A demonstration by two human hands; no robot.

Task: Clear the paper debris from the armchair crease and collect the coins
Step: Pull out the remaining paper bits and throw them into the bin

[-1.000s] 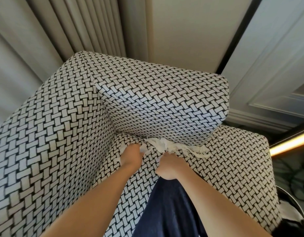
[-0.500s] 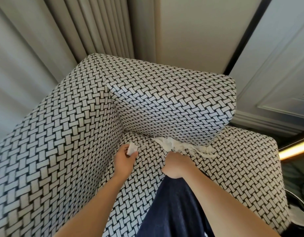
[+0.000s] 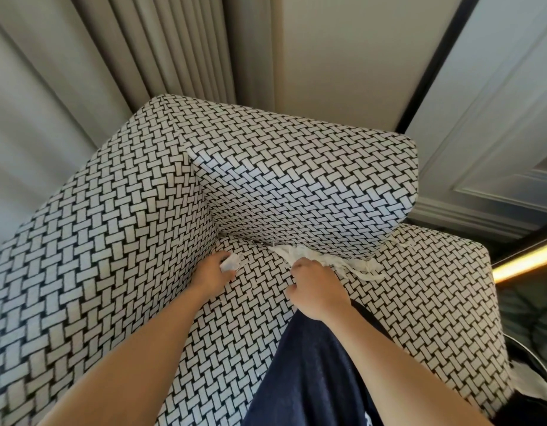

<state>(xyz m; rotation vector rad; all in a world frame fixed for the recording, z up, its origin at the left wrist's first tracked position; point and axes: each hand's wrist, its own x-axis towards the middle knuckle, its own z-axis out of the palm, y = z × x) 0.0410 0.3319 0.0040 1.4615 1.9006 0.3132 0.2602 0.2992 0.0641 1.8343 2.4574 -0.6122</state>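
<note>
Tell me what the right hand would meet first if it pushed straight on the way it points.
The shredded paper lying along the crease: the right hand points toward it, and its knuckles seem to reach it, though depth is unclear. Right behind the paper comes the back cushion.

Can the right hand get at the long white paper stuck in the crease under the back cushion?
Probably yes. The right hand is at the near end of the paper strip, which lies uncovered along the crease. The left hand holds a paper scrap, off to the side.
</note>
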